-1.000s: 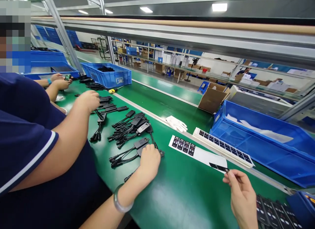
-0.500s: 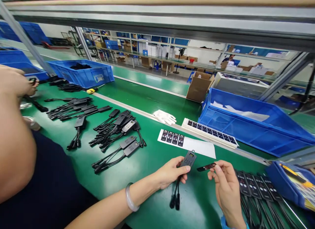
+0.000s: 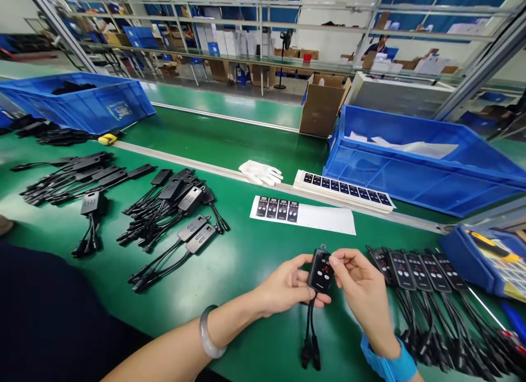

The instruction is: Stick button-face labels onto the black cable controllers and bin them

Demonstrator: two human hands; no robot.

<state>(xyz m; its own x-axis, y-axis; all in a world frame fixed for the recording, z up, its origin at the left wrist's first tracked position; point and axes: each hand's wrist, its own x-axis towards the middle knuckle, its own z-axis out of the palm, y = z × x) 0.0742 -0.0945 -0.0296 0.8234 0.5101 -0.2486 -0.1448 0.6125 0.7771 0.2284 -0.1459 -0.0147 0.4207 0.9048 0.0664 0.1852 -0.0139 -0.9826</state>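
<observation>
My left hand (image 3: 287, 286) is closed round a small black controller (image 3: 314, 267) with a hanging loop on top and two cables dangling below. A black label sticker (image 3: 322, 275) with silver ovals and red marks lies over the controller's face. My right hand (image 3: 361, 283) pinches the sticker's upper right corner between thumb and fingers. Beyond the hands is a white backing sheet (image 3: 324, 222) bearing several more stickers at its left end. To the right lies a row of labelled controllers (image 3: 419, 271). Bare-faced grey ones (image 3: 201, 239) lie to the left.
A stack of sticker sheets (image 3: 345, 193) and a white glove (image 3: 261, 172) lie along the metal strip. Blue bins stand at the left (image 3: 82, 105) and right (image 3: 423, 174). A blue tray (image 3: 485, 261) holds a yellow-handled cutter (image 3: 493, 245). Dark clothing of a person (image 3: 53, 316) shows at left.
The sticker, held apart in my right hand before, now lies on the controller's face. My hands have come together. The view has tilted down and turned right; the neighbour's arm has left it.
</observation>
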